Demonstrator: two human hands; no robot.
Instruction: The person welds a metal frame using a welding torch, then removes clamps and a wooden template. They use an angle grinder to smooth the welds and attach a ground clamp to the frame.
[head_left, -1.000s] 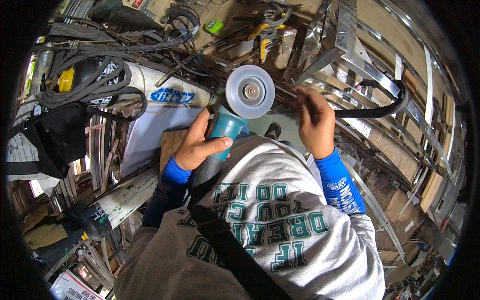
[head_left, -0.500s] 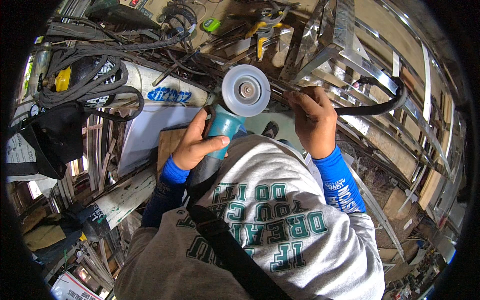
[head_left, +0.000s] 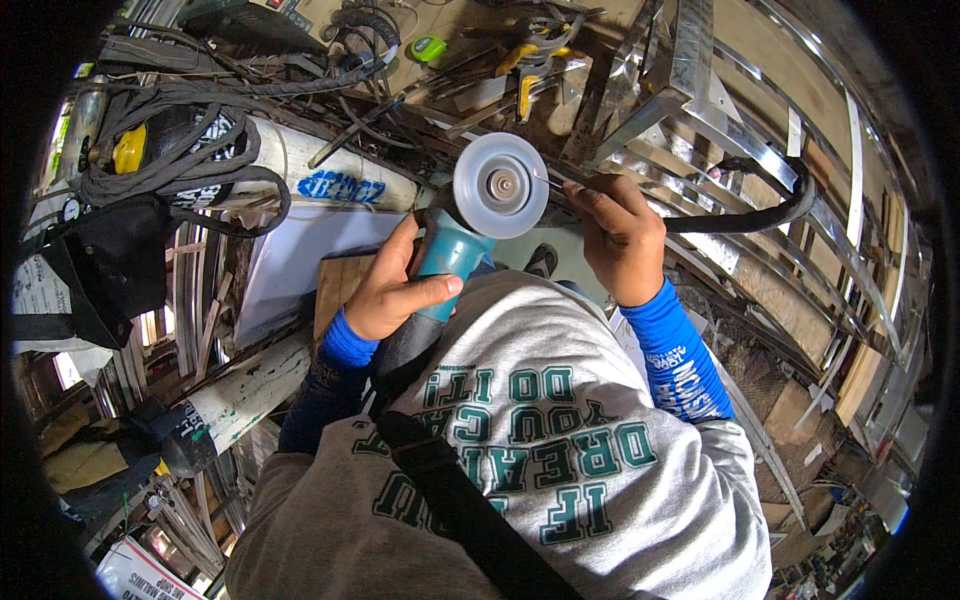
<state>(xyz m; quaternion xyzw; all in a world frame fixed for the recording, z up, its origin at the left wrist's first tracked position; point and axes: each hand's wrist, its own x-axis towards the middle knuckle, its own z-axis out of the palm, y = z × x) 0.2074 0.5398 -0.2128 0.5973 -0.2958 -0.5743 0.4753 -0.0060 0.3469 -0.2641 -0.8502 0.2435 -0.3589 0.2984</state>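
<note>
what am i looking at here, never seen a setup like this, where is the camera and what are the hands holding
There is no robot: these are a person's own bare hands. A wide fisheye camera on their head looks down, so straight edges bend. The left hand holds a teal angle grinder with a pale round disc. The right hand pinches a thin rod, its tip at the disc's edge; whether they touch is hard to tell. Beyond lie a green tape measure and a yellow-and-black clamp. A white cylinder is at left, metal framing at right.
</note>
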